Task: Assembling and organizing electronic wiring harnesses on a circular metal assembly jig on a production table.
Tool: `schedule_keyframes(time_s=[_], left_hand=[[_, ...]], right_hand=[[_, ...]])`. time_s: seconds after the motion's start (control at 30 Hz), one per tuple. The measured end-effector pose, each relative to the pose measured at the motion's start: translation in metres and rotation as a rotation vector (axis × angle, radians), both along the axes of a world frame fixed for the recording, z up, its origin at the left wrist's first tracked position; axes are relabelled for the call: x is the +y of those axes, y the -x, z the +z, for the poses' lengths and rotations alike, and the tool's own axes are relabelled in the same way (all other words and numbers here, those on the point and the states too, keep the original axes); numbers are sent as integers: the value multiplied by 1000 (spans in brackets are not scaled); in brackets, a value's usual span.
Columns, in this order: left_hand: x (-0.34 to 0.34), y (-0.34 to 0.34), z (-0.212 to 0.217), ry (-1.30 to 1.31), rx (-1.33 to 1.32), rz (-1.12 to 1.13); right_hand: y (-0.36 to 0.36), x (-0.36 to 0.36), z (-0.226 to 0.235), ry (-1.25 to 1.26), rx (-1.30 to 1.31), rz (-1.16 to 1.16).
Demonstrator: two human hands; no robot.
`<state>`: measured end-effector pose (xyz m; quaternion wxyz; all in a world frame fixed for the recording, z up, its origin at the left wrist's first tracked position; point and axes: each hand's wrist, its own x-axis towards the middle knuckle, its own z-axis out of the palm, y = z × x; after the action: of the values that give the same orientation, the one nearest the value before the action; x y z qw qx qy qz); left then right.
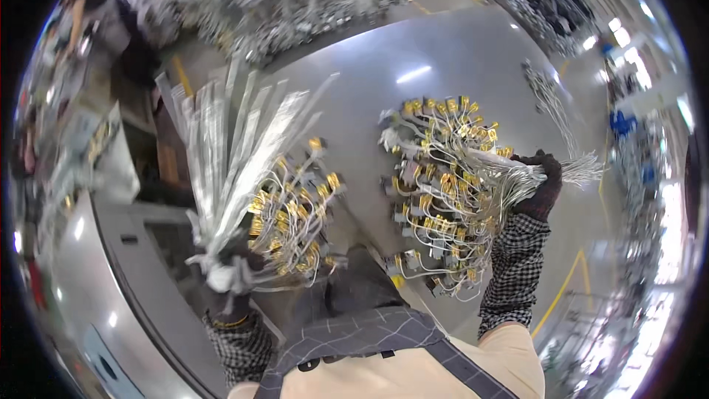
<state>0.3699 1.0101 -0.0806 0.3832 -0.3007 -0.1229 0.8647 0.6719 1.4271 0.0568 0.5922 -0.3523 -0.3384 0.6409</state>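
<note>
My right hand (541,181), in a dark glove with a checked sleeve, is closed around a bundle of grey wires (517,171). From that grip hangs a cluster of yellow-tagged connectors (437,177), spread out to the left. My left hand (230,275), also gloved, grips a second bundle (292,210) of grey wires with yellow connectors. The same hand also holds several long pale strips (235,144) fanning upward, blurred by motion. Both bundles are held up in the air in front of me.
A shiny grey floor (443,66) with yellow lines lies below. More wire bundles (550,100) lie on the floor at the right. A grey machine or bench edge (118,251) curves along the left. Racks of hanging wires (310,0) stand at the back.
</note>
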Motion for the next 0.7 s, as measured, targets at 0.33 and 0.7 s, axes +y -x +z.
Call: schedule_keyframes(time_s=[0.33,0.7], left_hand=[[-8,-201,112,1330,1110,-84],[-135,-307,157,1569,903,33]], right_hand=[[11,-60,23,35,-38,467],[99,-247,8,558,-12,1191]])
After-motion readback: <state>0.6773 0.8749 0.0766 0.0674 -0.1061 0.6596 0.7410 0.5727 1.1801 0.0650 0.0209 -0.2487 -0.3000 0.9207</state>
